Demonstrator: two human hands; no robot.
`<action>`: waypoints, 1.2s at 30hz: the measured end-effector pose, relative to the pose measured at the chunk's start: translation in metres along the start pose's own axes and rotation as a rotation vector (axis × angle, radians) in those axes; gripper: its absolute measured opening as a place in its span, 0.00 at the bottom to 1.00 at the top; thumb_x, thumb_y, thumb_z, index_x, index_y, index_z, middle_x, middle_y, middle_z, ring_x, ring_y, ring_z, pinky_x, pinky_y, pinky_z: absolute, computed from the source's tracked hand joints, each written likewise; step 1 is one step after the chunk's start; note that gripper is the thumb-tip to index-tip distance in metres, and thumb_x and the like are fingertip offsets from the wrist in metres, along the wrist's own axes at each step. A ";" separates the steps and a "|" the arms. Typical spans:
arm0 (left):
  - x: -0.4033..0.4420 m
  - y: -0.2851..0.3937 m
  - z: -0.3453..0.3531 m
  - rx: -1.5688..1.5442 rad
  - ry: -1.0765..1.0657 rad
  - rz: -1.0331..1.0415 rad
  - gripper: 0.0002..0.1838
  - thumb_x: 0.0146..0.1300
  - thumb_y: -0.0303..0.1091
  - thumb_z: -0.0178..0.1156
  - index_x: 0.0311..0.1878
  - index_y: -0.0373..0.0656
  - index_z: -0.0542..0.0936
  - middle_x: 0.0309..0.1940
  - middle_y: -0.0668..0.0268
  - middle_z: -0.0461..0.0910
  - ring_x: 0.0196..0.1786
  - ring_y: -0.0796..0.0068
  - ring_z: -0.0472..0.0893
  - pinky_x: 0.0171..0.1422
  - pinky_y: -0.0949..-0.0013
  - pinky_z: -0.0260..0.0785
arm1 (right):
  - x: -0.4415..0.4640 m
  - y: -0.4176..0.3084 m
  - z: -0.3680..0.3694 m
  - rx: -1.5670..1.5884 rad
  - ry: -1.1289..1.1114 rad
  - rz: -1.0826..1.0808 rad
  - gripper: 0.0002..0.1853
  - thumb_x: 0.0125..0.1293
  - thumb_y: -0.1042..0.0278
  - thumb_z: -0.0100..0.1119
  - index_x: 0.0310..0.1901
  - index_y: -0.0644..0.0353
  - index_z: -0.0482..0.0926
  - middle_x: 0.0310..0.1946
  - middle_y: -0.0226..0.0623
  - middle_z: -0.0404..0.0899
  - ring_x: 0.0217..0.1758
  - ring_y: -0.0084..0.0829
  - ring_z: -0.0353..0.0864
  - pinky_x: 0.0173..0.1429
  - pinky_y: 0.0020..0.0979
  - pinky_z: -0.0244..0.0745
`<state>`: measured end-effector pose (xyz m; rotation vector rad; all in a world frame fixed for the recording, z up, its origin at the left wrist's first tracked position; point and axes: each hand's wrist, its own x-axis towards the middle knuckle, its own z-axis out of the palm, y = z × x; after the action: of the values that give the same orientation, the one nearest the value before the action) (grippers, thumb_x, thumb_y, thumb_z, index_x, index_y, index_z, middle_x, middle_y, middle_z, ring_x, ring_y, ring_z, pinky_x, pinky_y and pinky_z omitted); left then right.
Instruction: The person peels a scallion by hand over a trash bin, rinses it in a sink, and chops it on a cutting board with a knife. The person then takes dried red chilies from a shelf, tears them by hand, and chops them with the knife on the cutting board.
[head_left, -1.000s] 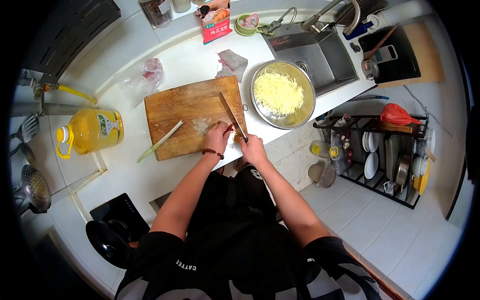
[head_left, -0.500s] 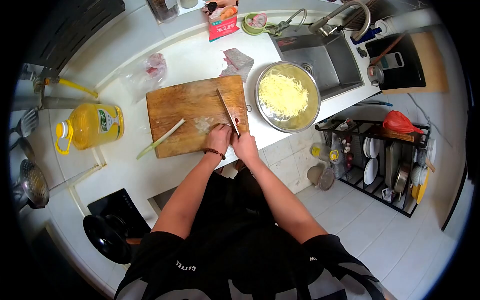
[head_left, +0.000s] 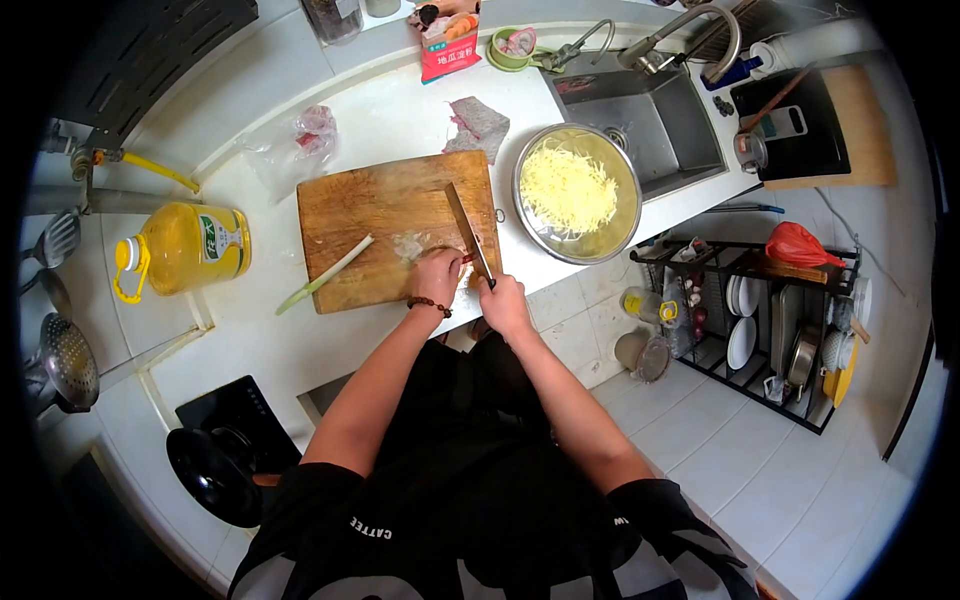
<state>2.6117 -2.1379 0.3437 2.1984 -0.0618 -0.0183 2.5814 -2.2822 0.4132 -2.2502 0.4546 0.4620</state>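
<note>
My right hand (head_left: 506, 302) grips the handle of a kitchen knife (head_left: 464, 222), its blade slanting up and left over the right part of the wooden cutting board (head_left: 370, 200). Beside the blade, my left hand (head_left: 436, 276) has its fingers bent down at the board's near edge. Against its fingertips, next to the blade, is a small dark-red piece of food (head_left: 468, 258), too small to name surely. Pale chopped bits (head_left: 408, 246) lie just beyond my left hand. A scallion stalk (head_left: 338, 264), white at one end and green at the other, rests across the board's left edge.
A metal bowl (head_left: 627, 170) of pale yellow shreds stands right of the board, near the sink (head_left: 680, 150). A grey cloth (head_left: 480, 125), plastic bag (head_left: 285, 150) and red packet (head_left: 449, 50) lie behind. An oil jug (head_left: 195, 250) is left; a black pan (head_left: 205, 480) sits lower left.
My right hand and the knife have shifted slightly right, away from my left fingers, and the blade shows more of its flat side. My left hand has stayed nearly in place.
</note>
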 end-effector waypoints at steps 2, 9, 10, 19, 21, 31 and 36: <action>0.002 -0.002 0.002 -0.006 0.006 0.004 0.05 0.60 0.22 0.67 0.40 0.37 0.85 0.35 0.51 0.85 0.39 0.47 0.85 0.45 0.55 0.78 | -0.004 0.000 0.001 0.028 0.052 -0.032 0.15 0.70 0.65 0.60 0.41 0.72 0.84 0.27 0.65 0.81 0.37 0.63 0.85 0.42 0.51 0.78; -0.003 0.004 -0.002 -0.019 0.003 -0.098 0.07 0.58 0.25 0.70 0.39 0.37 0.85 0.36 0.53 0.84 0.41 0.50 0.84 0.46 0.55 0.78 | -0.008 -0.011 -0.009 -0.014 -0.018 0.020 0.14 0.70 0.64 0.60 0.43 0.71 0.84 0.31 0.66 0.82 0.42 0.65 0.84 0.47 0.54 0.79; -0.002 0.004 -0.002 -0.020 0.004 -0.097 0.07 0.58 0.25 0.70 0.39 0.37 0.85 0.36 0.53 0.84 0.41 0.50 0.84 0.46 0.55 0.78 | -0.007 -0.008 -0.006 -0.027 -0.029 0.021 0.13 0.71 0.64 0.58 0.45 0.67 0.85 0.33 0.66 0.82 0.43 0.65 0.84 0.49 0.55 0.79; -0.001 -0.003 0.002 0.044 -0.048 -0.021 0.04 0.61 0.26 0.66 0.38 0.38 0.86 0.36 0.52 0.84 0.41 0.46 0.84 0.47 0.53 0.77 | 0.004 0.004 0.017 -0.119 -0.064 0.028 0.14 0.71 0.63 0.57 0.48 0.63 0.86 0.37 0.65 0.83 0.44 0.65 0.83 0.51 0.57 0.79; 0.001 -0.002 0.002 0.040 -0.051 -0.017 0.04 0.61 0.25 0.64 0.37 0.38 0.86 0.36 0.51 0.85 0.41 0.46 0.84 0.47 0.53 0.77 | 0.024 0.005 0.023 -0.172 -0.069 0.016 0.14 0.71 0.63 0.57 0.48 0.63 0.85 0.37 0.65 0.83 0.44 0.65 0.84 0.51 0.58 0.79; -0.004 -0.012 -0.004 -0.025 -0.005 -0.050 0.04 0.61 0.24 0.67 0.39 0.39 0.86 0.37 0.51 0.85 0.42 0.46 0.84 0.48 0.50 0.77 | 0.009 -0.010 -0.001 0.069 0.001 -0.002 0.15 0.70 0.63 0.60 0.38 0.70 0.84 0.28 0.63 0.82 0.37 0.59 0.86 0.42 0.50 0.78; -0.004 -0.004 -0.006 0.042 -0.055 -0.077 0.04 0.60 0.25 0.68 0.38 0.38 0.86 0.37 0.52 0.85 0.42 0.47 0.84 0.48 0.51 0.77 | 0.000 -0.012 0.008 -0.003 -0.056 -0.013 0.14 0.70 0.64 0.58 0.44 0.68 0.85 0.36 0.66 0.82 0.44 0.66 0.83 0.50 0.57 0.78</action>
<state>2.6078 -2.1300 0.3437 2.2415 -0.0077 -0.1215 2.5856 -2.2683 0.4158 -2.2359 0.4102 0.5179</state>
